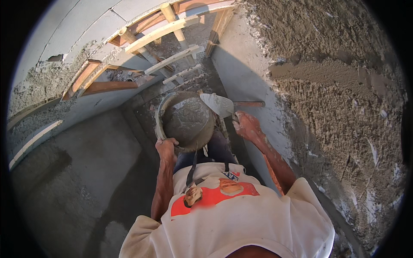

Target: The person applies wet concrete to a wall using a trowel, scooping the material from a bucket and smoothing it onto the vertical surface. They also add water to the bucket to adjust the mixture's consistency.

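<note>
"As your left hand (pixel 167 148) takes the near left rim of the round basin (pixel 159 120), what are its fingers doing?"

"Gripping: your thumb lies over the lip. The others are mostly hidden, so I can't tell how far under they reach. You probably hold it there to steady the load of wet grey mortar (pixel 187 118)."

"And your right hand (pixel 248 125)?"

"Closed around the handle end of the trowel (pixel 217 105), the handle itself largely covered by your fingers. The blade points left, its tip overlapping the basin's right edge from this view; whether they touch, I can't tell."

"Where is the basin, and why there?"

"In front of your waist, above your legs, likely so that both basin and blade are within easy reach. I can't see whether anything beneath supports it."

"Count things for you, then?"

"You have one basin, one trowel and two hands occupied. Ahead of you are two round poles (pixel 171 19), with three pale battens (pixel 161 33) lying across them, perhaps as bracing. One brown rod (pixel 251 104) shows behind your trowel. To your right there's one rough, mortar-coated wall (pixel 327 112), its lower part partly in shadow."
</note>
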